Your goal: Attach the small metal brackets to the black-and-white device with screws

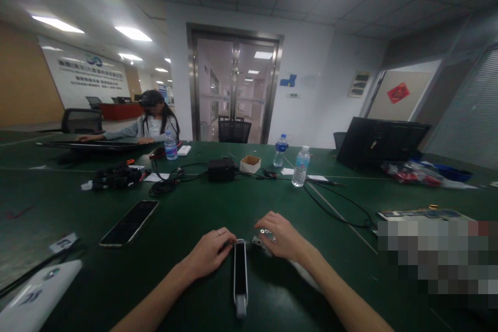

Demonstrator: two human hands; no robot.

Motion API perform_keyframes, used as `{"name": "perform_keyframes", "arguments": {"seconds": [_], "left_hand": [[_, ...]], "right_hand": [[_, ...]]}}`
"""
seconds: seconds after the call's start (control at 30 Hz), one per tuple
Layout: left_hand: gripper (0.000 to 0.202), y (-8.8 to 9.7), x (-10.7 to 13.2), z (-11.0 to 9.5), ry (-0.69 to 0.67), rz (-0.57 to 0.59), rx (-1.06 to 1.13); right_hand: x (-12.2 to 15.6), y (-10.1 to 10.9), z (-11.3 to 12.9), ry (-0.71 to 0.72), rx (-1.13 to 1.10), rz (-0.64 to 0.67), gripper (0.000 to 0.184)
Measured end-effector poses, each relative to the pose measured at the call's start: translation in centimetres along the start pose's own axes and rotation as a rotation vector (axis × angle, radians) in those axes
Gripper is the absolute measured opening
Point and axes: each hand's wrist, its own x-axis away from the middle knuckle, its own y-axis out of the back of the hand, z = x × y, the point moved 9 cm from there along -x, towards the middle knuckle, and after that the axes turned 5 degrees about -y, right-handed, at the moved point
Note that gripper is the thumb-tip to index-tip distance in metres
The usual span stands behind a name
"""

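A long, narrow object with a black middle and a white frame lies lengthwise in front of me, with a pale grey piece at its near end. My left hand, wearing a ring, is closed, thumb and forefinger together at the object's far left edge. To the right, my right hand is open, thumb and forefinger apart. Several small washer-like rings show beneath its fingers. A small light block with dark dots sits by its thumb; the palm hides what else is there.
A black phone lies left, a white phone-like device nearer. Across the green table are water bottles, a black box, an open carton, cables and monitors. Another person sits far left.
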Motion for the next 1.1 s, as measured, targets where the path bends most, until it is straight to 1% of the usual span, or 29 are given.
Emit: {"name": "perform_keyframes", "arguments": {"seconds": [0.07, 0.13, 0.2, 0.27, 0.37, 0.53, 0.67, 0.83, 0.97, 1.1], "left_hand": [[0.021, 0.0, 0.0, 0.1, -0.005, -0.003, 0.009], [0.021, -0.1, 0.1, 0.3, 0.01, 0.007, 0.016], [0.022, -0.1, 0.1, 0.3, 0.03, 0.026, 0.021], [0.022, -0.1, 0.1, 0.1, 0.04, 0.037, 0.015], [0.022, 0.0, 0.1, -0.1, 0.029, 0.033, -0.001], [0.022, 0.0, 0.1, -0.1, 0.018, 0.025, 0.001], [0.021, 0.1, 0.0, -0.2, 0.018, 0.022, -0.007], [0.021, 0.1, 0.0, -0.4, 0.026, 0.027, -0.017], [0.021, 0.1, 0.0, -0.5, 0.024, 0.028, -0.026], [0.022, 0.1, 0.0, -0.5, 0.038, 0.04, -0.022]], "right_hand": [[0.1, 1.1, -1.3, -0.047, 0.054, -0.013, 0.024], [0.3, 1.6, -2.8, -0.105, 0.089, 0.015, 0.022], [0.5, 1.4, -4.0, -0.156, 0.098, 0.076, 0.02], [0.7, 0.7, -4.7, -0.187, 0.086, 0.146, 0.018], [0.9, -0.4, -4.8, -0.203, 0.065, 0.204, 0.015], [0.6, -1.9, -4.6, -0.228, 0.057, 0.234, 0.013], [0.5, -2.6, -4.9, -0.276, 0.029, 0.245, 0.012], [0.6, -2.8, -5.0, -0.314, 0.036, 0.268, 0.01], [0.5, -2.3, -4.7, -0.285, 0.02, 0.225, 0.012], [0.6, -2.4, -4.7, -0.27, 0.02, 0.233, 0.013]]}}
